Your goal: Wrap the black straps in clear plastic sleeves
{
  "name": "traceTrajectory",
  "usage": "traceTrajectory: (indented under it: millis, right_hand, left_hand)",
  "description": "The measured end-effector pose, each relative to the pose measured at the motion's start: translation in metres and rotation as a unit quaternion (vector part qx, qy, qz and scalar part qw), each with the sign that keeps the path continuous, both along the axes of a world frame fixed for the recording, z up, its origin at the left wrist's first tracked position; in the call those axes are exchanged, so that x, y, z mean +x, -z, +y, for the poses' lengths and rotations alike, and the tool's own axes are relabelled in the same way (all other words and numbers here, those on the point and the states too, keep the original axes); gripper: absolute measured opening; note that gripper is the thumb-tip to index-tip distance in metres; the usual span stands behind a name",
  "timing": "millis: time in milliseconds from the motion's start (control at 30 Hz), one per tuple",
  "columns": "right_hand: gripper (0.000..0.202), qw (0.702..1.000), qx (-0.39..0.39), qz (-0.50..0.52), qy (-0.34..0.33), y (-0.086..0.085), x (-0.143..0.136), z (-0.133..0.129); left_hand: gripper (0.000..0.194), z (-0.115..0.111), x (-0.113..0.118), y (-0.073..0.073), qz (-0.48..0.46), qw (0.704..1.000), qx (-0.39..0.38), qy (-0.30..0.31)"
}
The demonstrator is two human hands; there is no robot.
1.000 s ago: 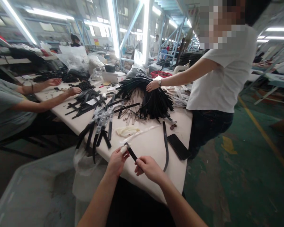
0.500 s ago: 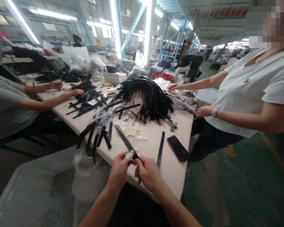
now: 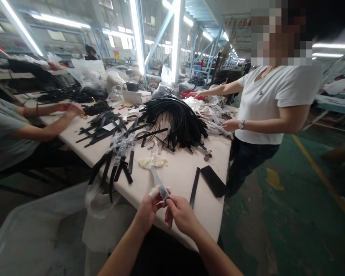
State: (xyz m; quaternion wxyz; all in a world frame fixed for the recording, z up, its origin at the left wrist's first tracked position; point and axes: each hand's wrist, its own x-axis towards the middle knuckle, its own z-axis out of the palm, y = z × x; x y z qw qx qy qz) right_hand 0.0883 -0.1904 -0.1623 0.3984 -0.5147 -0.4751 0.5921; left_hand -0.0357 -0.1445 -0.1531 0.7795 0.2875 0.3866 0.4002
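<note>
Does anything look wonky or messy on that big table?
Yes, some black strips bundled in clear plastic look untidy, fanning out crookedly with ends past the edge of the pale table. The flat black phone lies slanted right by the edge, too.

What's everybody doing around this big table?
The left hand and right hand hold a dark strip with clear plastic on it, over the table. Beyond lies a heap of black strips. A person in a white shirt reaches in from the right; at the left, another person's hands hold something too small to tell.
</note>
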Motion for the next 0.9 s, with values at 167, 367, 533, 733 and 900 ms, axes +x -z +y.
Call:
traceTrajectory:
  millis: [167, 367, 533, 733, 900]
  right_hand:
    - [0.041, 0.998, 0.011, -0.059, 0.035, 0.009, 0.003, 0.008]
    - [0.029, 1.000, -0.028, 0.000, 0.001, 0.010, 0.008, 0.005]
    - [0.036, 0.995, -0.001, -0.090, 0.040, 0.005, 0.010, 0.005]
    - [0.033, 0.997, -0.037, -0.069, -0.025, 0.003, 0.013, 0.001]
    - [0.040, 0.989, 0.021, -0.139, 0.050, 0.018, 0.013, 0.004]
  left_hand:
    - [0.034, 0.004, 0.025, 0.005, 0.000, 0.998, -0.048, -0.030]
    - [0.027, 0.008, 0.032, 0.009, -0.010, 0.993, 0.016, -0.113]
    - [0.031, 0.004, 0.034, 0.013, 0.025, 0.996, -0.014, -0.081]
    - [0.026, 0.005, 0.030, 0.022, 0.000, 0.992, 0.020, -0.127]
    - [0.032, -0.005, 0.035, 0.038, 0.026, 0.997, -0.054, -0.043]
